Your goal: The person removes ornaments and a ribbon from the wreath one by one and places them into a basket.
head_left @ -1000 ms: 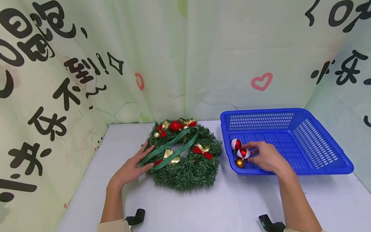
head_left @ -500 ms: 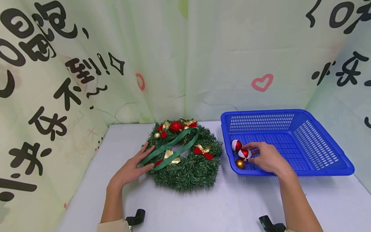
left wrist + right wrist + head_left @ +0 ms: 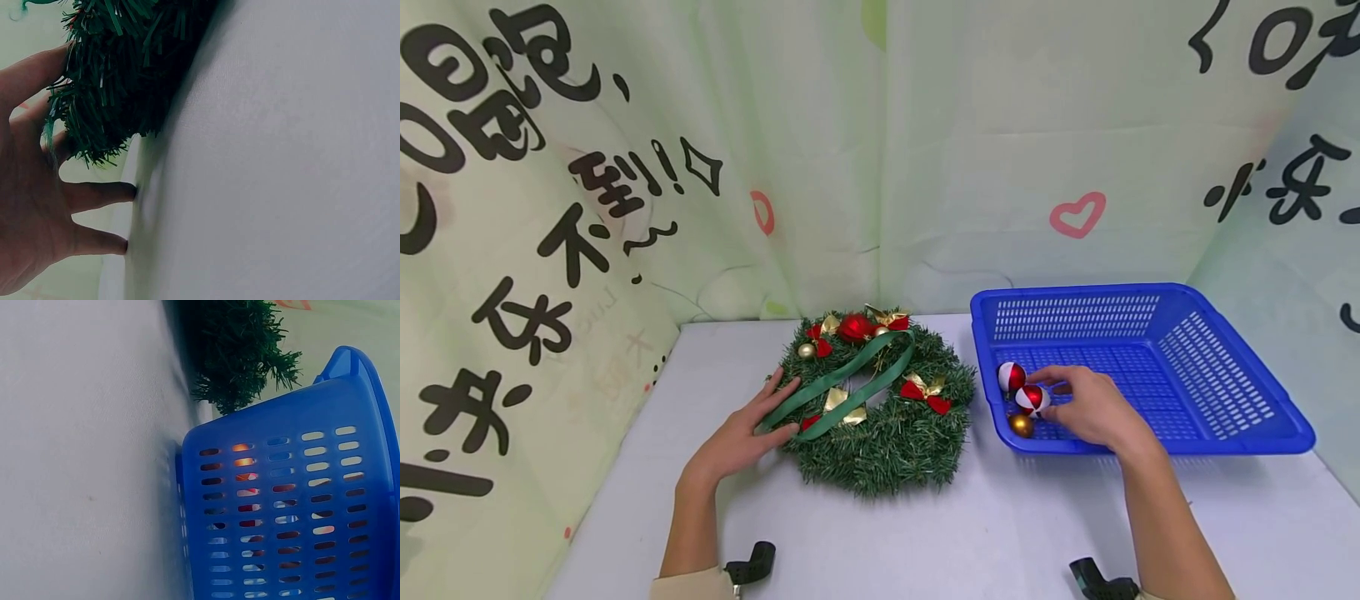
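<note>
A green Christmas wreath [image 3: 887, 450] lies on the table, trimmed with red and gold bows, small baubles and a loop of green ribbon [image 3: 865, 390]. My left hand [image 3: 748, 425] rests at its left edge, fingers spread; in the left wrist view two fingertips reach down to the tabletop beside the greenery [image 3: 119, 81]. Inside the blue basket, my right hand [image 3: 1093, 406] pinches a red-and-white bauble [image 3: 1032, 401] between thumb and fingers. A second red-and-white bauble [image 3: 1011, 377] and a gold bauble [image 3: 1021, 425] sit close around it. The basket wall mostly hides this hand in the right wrist view.
The blue plastic basket [image 3: 1247, 375] stands right of the wreath, its slotted side [image 3: 281, 506] filling much of the right wrist view. White cloth covers the table [image 3: 925, 542]. Printed curtains [image 3: 962, 167] hang behind and on both sides.
The bauble at my right fingertips has turned slightly, showing a different mix of red and white. Both hands, the wreath and the basket stay in place.
</note>
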The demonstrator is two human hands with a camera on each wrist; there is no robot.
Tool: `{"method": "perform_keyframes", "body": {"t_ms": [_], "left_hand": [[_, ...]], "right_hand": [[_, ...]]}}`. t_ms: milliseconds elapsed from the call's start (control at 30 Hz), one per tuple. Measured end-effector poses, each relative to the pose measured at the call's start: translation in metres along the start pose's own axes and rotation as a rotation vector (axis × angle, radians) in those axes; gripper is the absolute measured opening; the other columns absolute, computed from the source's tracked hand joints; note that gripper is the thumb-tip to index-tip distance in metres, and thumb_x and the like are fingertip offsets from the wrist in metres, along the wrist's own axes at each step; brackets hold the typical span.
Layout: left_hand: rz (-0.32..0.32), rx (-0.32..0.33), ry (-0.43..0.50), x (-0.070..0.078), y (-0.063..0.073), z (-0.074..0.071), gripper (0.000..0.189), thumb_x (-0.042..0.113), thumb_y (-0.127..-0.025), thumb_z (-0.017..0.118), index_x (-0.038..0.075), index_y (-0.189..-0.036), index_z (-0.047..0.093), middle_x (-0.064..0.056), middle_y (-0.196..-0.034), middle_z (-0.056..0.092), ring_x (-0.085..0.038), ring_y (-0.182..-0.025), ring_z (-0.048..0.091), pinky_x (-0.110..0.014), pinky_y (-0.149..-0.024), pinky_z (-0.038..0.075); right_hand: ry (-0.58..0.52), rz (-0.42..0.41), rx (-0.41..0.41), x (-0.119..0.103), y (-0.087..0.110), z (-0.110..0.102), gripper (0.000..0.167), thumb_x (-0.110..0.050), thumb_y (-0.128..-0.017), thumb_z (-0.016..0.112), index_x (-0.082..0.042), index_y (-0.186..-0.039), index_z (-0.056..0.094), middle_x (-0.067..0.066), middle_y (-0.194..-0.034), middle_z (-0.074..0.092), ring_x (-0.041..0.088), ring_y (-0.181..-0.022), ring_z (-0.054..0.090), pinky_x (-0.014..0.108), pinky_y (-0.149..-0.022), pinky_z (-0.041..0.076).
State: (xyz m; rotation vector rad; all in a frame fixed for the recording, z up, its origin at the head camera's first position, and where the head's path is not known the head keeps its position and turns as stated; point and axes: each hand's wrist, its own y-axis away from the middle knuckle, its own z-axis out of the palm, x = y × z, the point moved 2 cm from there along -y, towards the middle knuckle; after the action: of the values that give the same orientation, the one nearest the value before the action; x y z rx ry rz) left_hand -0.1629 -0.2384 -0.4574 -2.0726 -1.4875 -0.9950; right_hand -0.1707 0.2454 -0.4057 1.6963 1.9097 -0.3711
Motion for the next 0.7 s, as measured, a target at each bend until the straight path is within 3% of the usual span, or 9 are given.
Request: {"method": "perform_keyframes", "body": {"t_ms": [700], "left_hand": [[0.0, 0.003, -0.009, -0.0004, 0.0002, 0.0003, 0.073, 0.043, -0.104, 0.064, 0.03, -0.166, 0.03, 0.0, -0.177, 0.005, -0.045, -0.159, 0.014, -0.076, -0.117, 0.024]], "right_hand": [[-0.062, -0.041, 0.085, -0.009, 0.0013, -0.0037, 0.039, -0.013, -0.097, 0.07, -0.006, -0.135, 0.068, 0.03, -0.138, 0.062, 0.052, -0.128, 0.058, 0.07, -0.099, 0.049]]}}
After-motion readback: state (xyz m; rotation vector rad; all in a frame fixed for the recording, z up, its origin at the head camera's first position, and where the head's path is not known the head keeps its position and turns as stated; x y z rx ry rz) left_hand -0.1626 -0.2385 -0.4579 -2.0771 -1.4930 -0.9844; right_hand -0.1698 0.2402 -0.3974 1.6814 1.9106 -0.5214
